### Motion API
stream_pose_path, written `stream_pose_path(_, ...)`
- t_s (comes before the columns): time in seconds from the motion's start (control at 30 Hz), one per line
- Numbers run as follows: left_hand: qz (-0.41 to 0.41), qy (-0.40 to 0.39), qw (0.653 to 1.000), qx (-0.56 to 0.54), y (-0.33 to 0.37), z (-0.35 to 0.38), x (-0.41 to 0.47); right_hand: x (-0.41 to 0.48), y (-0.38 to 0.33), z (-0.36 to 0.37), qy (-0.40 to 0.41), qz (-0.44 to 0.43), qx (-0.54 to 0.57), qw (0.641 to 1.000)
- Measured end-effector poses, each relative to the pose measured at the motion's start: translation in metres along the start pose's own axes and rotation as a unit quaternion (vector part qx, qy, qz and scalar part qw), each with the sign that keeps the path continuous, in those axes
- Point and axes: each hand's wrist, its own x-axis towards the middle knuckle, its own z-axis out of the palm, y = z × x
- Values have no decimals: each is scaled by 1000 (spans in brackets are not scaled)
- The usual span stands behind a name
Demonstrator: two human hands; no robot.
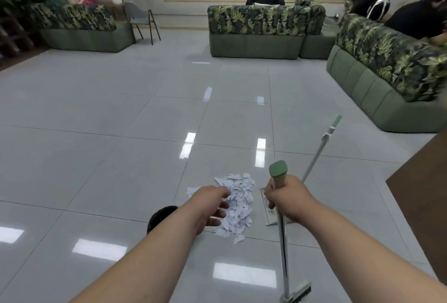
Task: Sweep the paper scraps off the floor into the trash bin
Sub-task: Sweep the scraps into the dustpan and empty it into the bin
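On a glossy grey tiled floor (pixel 108 157), my left forearm stretches in from the lower left, its hand (pixel 209 208) hanging palm-down above the near left edge of the paper scraps (pixel 239 208). The fingers are loosely bent and slightly apart, holding nothing. A dark rounded shape (pixel 159 215) shows just behind that forearm; I cannot tell what it is.

The scraps lie heaped in one white pile at the centre of the frame, with a few stray bits at its left and near edges. Just to the right of the pile stands the dustpan (pixel 269 218), its mouth turned toward the paper and its long pole (pixel 314 157) leaning up and away to the right.

My right hand (pixel 287 197) is wrapped tight around the broom (pixel 281 242) near the top of its shaft, thumb and fingers closed around it just below the green end cap (pixel 278 168). The shaft runs down toward me to the brush head (pixel 298 290) at the bottom edge.

Leaf-print sofas (pixel 256 29) with seated people line the far side.
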Motion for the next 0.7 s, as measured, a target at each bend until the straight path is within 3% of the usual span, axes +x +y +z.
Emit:
stream_pose_path(0.17,-21,-17,999,-33,12,128,6,-7,70,-108,-9,23,17,1000)
stream_pose_path(0.33,-22,-50,997,-49,49,238,9,-5,113,-212,33,48,46,997)
stream_pose_path(0.7,-13,-85,995,-55,142,352,72,83,151,-344,82,81,12,993)
